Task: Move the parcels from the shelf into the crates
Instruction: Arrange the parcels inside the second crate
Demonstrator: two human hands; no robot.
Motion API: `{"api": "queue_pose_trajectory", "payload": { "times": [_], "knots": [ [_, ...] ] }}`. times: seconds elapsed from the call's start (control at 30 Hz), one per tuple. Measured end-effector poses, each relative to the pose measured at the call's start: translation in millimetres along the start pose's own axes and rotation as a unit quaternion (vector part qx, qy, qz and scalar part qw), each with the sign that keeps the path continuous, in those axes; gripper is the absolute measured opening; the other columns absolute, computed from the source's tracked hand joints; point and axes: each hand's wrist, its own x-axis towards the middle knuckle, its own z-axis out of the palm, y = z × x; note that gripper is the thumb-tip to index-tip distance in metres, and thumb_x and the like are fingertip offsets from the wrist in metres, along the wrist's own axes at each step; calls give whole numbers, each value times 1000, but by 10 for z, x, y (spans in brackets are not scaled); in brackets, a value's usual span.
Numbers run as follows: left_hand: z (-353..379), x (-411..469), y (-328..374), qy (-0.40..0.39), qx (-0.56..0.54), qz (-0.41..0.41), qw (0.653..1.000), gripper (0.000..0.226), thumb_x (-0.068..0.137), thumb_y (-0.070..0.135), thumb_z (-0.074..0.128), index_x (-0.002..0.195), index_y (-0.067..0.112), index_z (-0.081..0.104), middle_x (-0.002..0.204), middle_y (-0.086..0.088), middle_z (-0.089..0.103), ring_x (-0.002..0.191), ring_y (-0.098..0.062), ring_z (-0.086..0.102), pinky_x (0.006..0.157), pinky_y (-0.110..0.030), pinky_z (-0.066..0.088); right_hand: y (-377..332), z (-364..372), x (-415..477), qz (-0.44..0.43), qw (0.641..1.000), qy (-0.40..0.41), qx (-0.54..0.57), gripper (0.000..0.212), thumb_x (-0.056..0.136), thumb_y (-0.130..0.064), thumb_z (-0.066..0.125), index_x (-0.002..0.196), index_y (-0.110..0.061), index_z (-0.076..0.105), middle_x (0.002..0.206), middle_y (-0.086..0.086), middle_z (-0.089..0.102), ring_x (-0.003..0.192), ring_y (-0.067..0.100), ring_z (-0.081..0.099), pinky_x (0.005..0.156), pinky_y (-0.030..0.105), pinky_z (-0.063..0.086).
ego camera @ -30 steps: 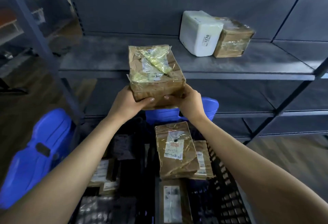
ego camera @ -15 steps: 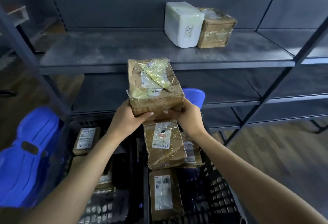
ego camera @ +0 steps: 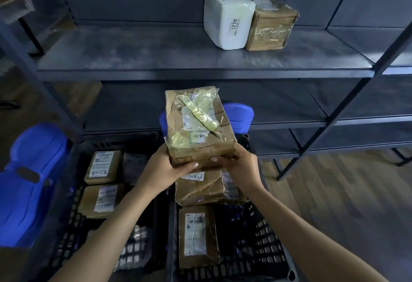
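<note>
Two black plastic lattice crates side by side in front of the shelf (ego camera: pixel 156 58).

In the left crate (ego camera: pixel 71 221): two flat brown labelled parcels (ego camera: pixel 102 166) one behind the other, a dark wrapped one (ego camera: pixel 133 165) just beside, something shiny (ego camera: pixel 136 248) nearer the camera (too blurred to name).

In the right crate (ego camera: pixel 265 243): a creased brown parcel (ego camera: pixel 200 189) at the far end, a flat labelled parcel (ego camera: pixel 197 237) in front of it.

Held parcel (ego camera: pixel 198 130): boxy brown cardboard, dented, wrapped in crinkled clear and yellowish tape, white labels on top. In the air above the far end of the right crate, far end tipped up. Gripped at the near end from both sides: left hand (ego camera: pixel 160 170) curled round the left corner, right hand (ego camera: pixel 243 165) curled round the right corner, thumbs on the near face.

On the shelf's grey mottled board, well to the right: rounded white parcel (ego camera: pixel 227 18) marked 3270, touching a taped brown box (ego camera: pixel 272 29).

Blue moulded plastic shape (ego camera: pixel 29 181) at left, smaller blue shape (ego camera: pixel 239 114) behind the held parcel.

Versus a second ago: held parcel down from shelf-edge level, now below that board and over the crate. Same two-handed grip. Shelf parcels unmoved.
</note>
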Motion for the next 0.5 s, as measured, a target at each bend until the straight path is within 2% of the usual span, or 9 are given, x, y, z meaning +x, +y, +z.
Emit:
{"api": "queue_pose_trajectory", "payload": {
  "times": [0.07,0.13,0.2,0.27,0.33,0.4,0.43,0.5],
  "knots": [
    [27,-75,25,-36,-7,-26,999,60,58,62,76,110,42,54,99,31,65,97,19,55,74,2,39,139,-66,-74,2,1000,9,-15,21,69,-24,85,83,-32,71,79,-11,74,77,13,69,72,37,56],
    [45,-136,38,-65,-25,-68,995,63,54,71,74,107,44,54,100,36,63,96,18,56,72,3,39,259,-135,-156,-2,999,17,-34,21,70,-24,86,84,-29,71,75,-8,73,71,17,67,67,39,54],
    [71,-161,60,-80,-32,-108,990,62,53,80,65,104,47,51,95,43,60,91,23,53,69,1,41,349,-189,-253,5,1000,10,-24,25,70,-24,86,84,-38,70,73,-13,71,67,9,64,64,35,54],
    [108,-136,90,-61,-54,-140,987,56,55,86,53,96,47,48,83,44,58,80,25,52,66,0,39,435,-218,-361,13,1000,5,-19,27,71,-22,86,90,-36,72,76,-13,72,69,5,64,67,38,56],
    [162,-85,81,-18,-88,-174,981,53,65,81,50,86,33,51,83,24,59,76,4,55,71,-11,39,510,-221,-462,14,999,9,-32,37,71,-20,85,105,-30,73,82,-6,75,74,13,68,72,41,56],
    [239,-63,65,15,-104,-203,974,35,82,57,59,79,23,62,89,5,69,85,-16,64,80,-30,47,549,-225,-527,24,1000,8,-17,48,73,-16,83,117,-32,69,86,-2,75,79,22,70,75,44,57],
    [276,-64,69,23,-104,-210,972,21,87,44,61,82,25,67,92,-2,72,90,-21,66,83,-34,49,553,-233,-543,28,1000,2,-7,50,75,-16,82,120,-31,68,87,-2,75,79,23,70,75,45,58],
    [349,-73,77,35,-105,-214,970,16,91,32,60,89,19,70,97,-13,71,89,-23,65,81,-34,48,556,-262,-546,25,999,-16,-10,50,75,-21,82,122,-27,67,89,-6,75,80,17,71,77,43,57]
  ]
}}
